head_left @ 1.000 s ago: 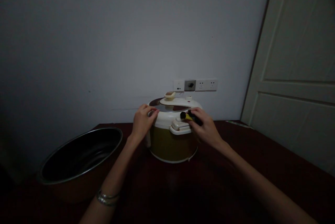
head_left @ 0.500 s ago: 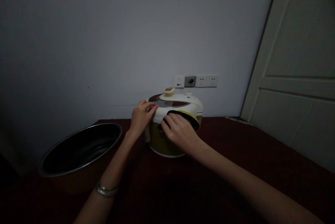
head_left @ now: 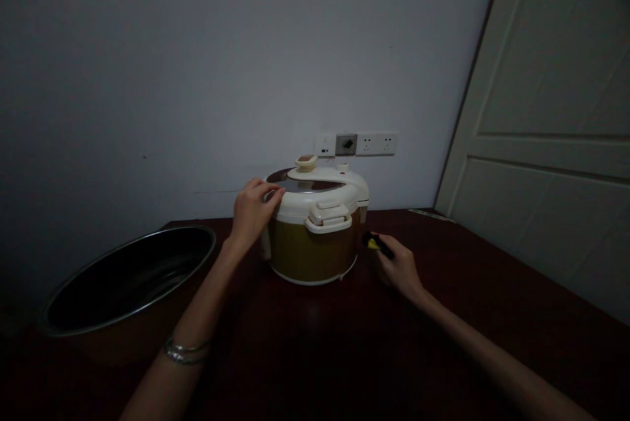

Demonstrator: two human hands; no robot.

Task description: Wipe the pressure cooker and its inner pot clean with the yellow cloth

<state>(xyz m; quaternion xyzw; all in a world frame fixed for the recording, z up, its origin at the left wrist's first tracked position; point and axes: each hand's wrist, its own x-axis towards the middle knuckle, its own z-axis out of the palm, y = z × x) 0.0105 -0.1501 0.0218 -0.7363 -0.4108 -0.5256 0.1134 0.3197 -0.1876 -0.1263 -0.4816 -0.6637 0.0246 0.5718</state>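
An electric pressure cooker [head_left: 315, 254] with a green body and a white lid stands upright on the table, its white side handle facing me. My left hand [head_left: 253, 211] is closed at the left rim of the lid, thumb and fingers pinched together against it. To the right of the cooker, apart from it, my right hand [head_left: 398, 267] is closed around a black-and-yellow pad [head_left: 378, 244]. The pad shows mostly edge-on and is partly hidden by the fingers, so its exact kind is unclear.
A large dark inner pot [head_left: 132, 283] with a shiny rim sits to the left, beside my left forearm. The dark red table [head_left: 310, 349] meets a wall with several sockets [head_left: 377, 143] behind the cooker. A pale door [head_left: 541, 191] rises at the right.
My right hand has drawn the pad off the cooker's front, to the right and down, uncovering the side handle. My left hand keeps its place at the lid. The view has shifted slightly.
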